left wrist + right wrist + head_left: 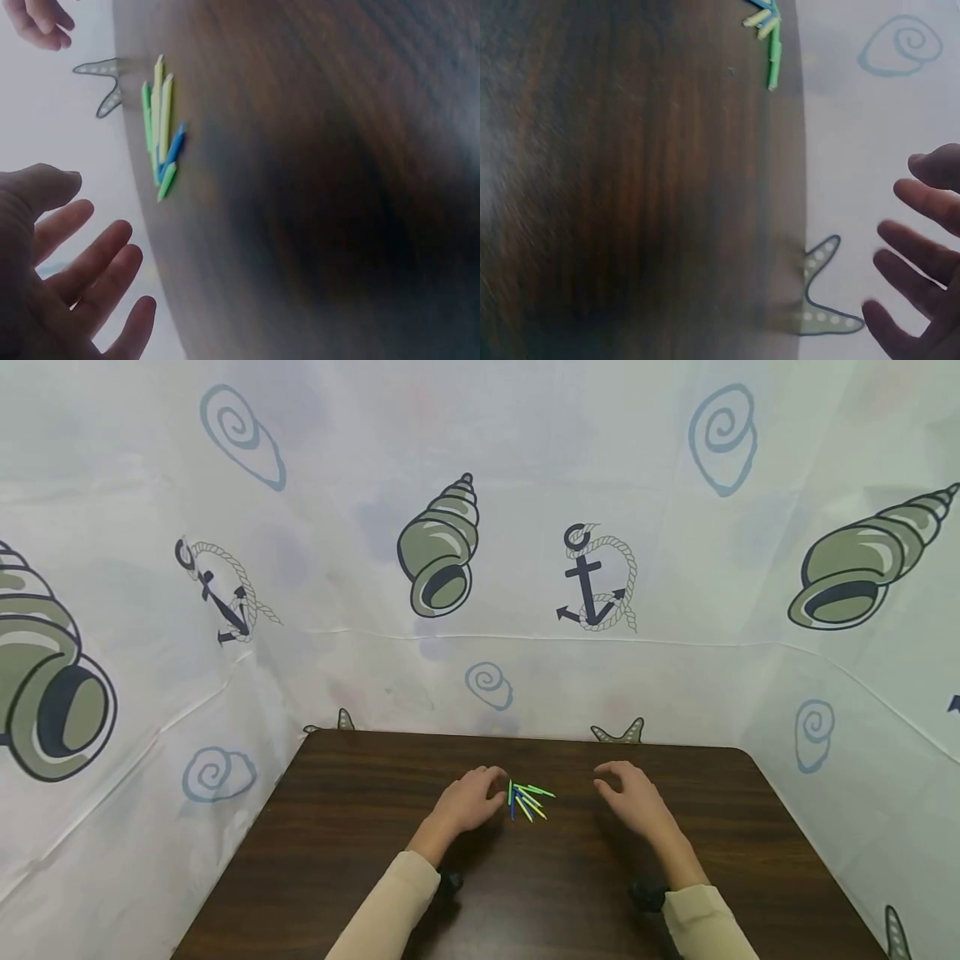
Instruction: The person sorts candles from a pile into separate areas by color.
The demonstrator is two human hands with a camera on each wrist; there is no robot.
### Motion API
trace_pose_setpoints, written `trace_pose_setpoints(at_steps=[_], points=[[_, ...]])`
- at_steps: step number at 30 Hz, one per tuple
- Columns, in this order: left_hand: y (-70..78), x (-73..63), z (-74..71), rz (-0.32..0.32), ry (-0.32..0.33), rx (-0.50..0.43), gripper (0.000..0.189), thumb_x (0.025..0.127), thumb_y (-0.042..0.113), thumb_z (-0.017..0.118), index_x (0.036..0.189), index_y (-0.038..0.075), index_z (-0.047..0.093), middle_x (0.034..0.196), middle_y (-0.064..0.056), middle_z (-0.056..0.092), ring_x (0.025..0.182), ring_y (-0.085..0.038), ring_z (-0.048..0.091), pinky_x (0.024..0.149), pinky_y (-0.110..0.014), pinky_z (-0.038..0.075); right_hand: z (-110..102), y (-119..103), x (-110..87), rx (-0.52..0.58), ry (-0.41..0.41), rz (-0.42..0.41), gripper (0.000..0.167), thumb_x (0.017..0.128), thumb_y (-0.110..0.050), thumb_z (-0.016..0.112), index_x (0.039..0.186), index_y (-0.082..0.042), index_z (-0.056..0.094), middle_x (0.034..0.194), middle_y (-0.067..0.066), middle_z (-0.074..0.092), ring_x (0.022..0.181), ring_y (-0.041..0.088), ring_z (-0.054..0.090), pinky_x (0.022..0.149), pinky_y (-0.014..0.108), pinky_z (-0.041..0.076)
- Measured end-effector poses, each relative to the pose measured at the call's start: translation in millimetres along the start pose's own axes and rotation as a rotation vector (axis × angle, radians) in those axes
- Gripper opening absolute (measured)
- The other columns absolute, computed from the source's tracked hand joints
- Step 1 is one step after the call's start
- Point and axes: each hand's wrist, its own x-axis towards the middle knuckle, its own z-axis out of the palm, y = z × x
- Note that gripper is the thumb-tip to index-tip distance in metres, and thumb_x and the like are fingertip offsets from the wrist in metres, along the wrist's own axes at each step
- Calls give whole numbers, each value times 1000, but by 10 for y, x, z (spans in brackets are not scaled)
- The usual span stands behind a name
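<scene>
A small fanned pile of thin green, yellow and blue sticks (529,802) lies on the dark wooden table. Some of their ends look tapered in the left wrist view, where a blue stick (174,146) crosses near a short green one (167,182). Just left of the pile is my left hand (467,803), its fingers relaxed and holding nothing. On the other side, farther off, my right hand (636,802) hovers over the table with loosely spread fingers, likewise empty. Only part of the pile shows in the right wrist view, with a green stick (775,56) pointing out of it.
The brown wood-grain table (540,893) ends at a white cloth backdrop (337,677) printed with shells, anchors and starfish. The cloth stands behind the table and along both sides. A dark band (648,897) sits at the right wrist.
</scene>
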Motion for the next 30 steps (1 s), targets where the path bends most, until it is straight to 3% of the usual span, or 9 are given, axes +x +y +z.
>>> trace_pose_setpoints(at_steps=[3,7,13,15,17,24,30], points=[[-3,36,101,-9,-5,18,36,107,29,64,141,16,65,116,-4,68,105,-24,66,89,-53,56,67,-35,13,55,-33,17,27,108,-23,66,128,-7,72,128,14,74,119,37,69,101,61,53],[-2,90,225,-32,-6,31,39,107,31,64,145,20,63,118,-7,64,102,-25,60,79,-47,54,199,-84,61,70,-46,23,18,105,-19,70,118,-8,76,106,3,77,96,21,69,87,50,57],[46,121,349,-24,22,-22,44,106,31,67,148,19,61,151,-21,48,136,-42,48,103,-64,49,404,-182,115,64,-66,38,12,103,-19,73,113,-13,77,96,-3,74,82,13,64,75,39,54],[71,125,382,-21,37,-41,45,105,30,69,148,19,61,153,-22,46,139,-45,46,108,-67,45,460,-209,131,64,-71,53,12,103,-19,73,113,-14,77,94,-3,74,80,13,63,72,37,53],[80,137,411,-32,49,-38,45,104,30,69,148,20,62,150,-21,48,136,-43,46,107,-65,44,514,-234,162,75,-70,63,11,102,-19,73,112,-14,77,92,-3,73,77,14,62,69,37,52],[131,160,481,-83,60,-19,43,103,33,68,144,21,65,122,-14,49,107,-31,44,87,-52,43,719,-198,238,141,-46,98,6,101,-13,74,106,-12,76,88,0,70,76,16,60,71,36,50],[118,193,518,-129,63,-69,41,104,35,67,143,20,66,126,-16,51,113,-34,44,93,-55,40,826,-155,298,157,-35,122,3,99,-13,76,100,-11,74,85,1,67,74,17,57,68,34,47]])
